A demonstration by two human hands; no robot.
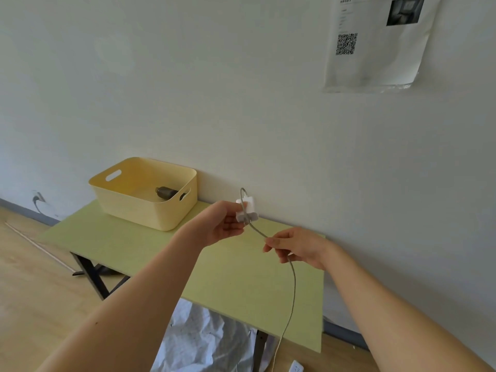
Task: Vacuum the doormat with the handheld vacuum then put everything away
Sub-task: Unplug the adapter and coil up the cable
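At the bottom edge, a white power strip (296, 368) lies on the wooden floor beside a crumpled pale sheet (204, 336) that is bunched under the table. A grey cable (293, 285) hangs from there up in front of the table edge to the right hand (298, 247), whose thumb and curled fingers pinch it. From that pinch the cable runs on, up and to the left, to the left hand (222, 226). The left hand's fingers and thumb close around a small white charger block (248, 210), and the cable loops over the top of the block. Both hands are raised above the light green table (120, 237), which stands against the wall on dark crossed legs. Farther back on the tabletop, to the left, sits a yellow basket (139, 210) with cut-out handles. Inside it lies a dark grey cylinder (166, 192), half hidden by the basket wall; I cannot tell whether it is the vacuum. High on the white wall hangs a printed sheet (375, 49) with a QR code.
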